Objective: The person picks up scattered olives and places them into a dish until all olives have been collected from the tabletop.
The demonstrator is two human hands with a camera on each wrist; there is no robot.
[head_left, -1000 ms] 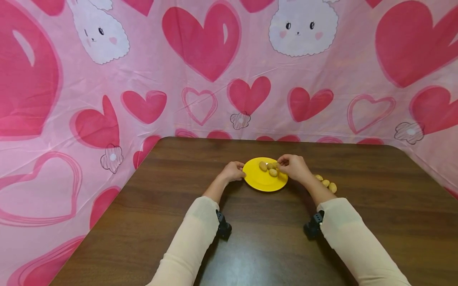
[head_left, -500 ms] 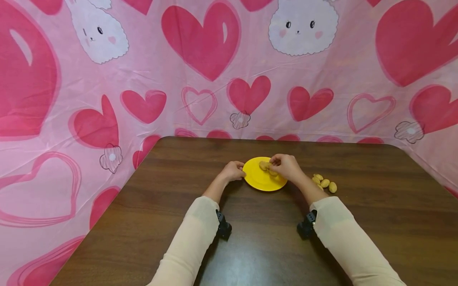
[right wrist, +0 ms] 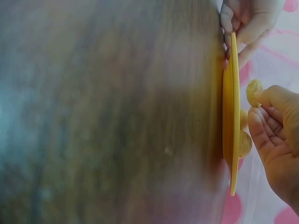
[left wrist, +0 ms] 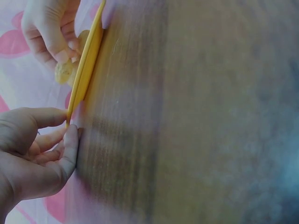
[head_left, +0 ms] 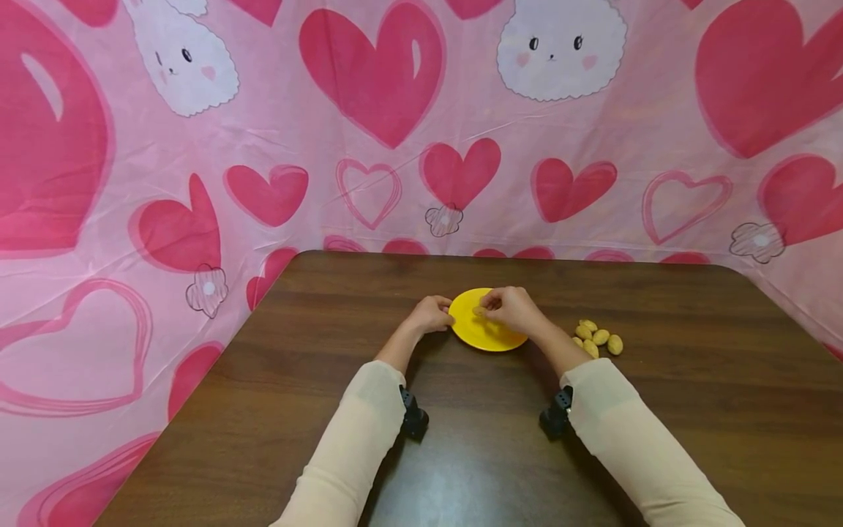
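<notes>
A yellow plate (head_left: pixel 470 333) sits toward the back of the table. My left hand (head_left: pixel 431 315) pinches its left rim between thumb and fingers, as the left wrist view shows. Over the plate, my right hand (head_left: pixel 516 311) pinches a small tan-yellow oval (right wrist: pixel 253 93), rough-skinned like a walnut, between thumb and fingertips. It is held above the plate's surface in the right wrist view. More such ovals (right wrist: pixel 245 143) lie on the plate beneath the right hand; in the head view that hand mostly hides them.
Several matching ovals (head_left: pixel 601 337) lie loosely grouped on the table to the right of the plate, beside the right forearm. The brown wooden table (head_left: pixel 461 468) meets a pink heart-print cloth (head_left: pixel 369 95) behind and at the sides. Each wrist wears a small black camera (head_left: pixel 413 415).
My right hand has moved left across the plate, covering the ovals there from the head view and uncovering more of the group on the table. The left hand has stayed at the rim.
</notes>
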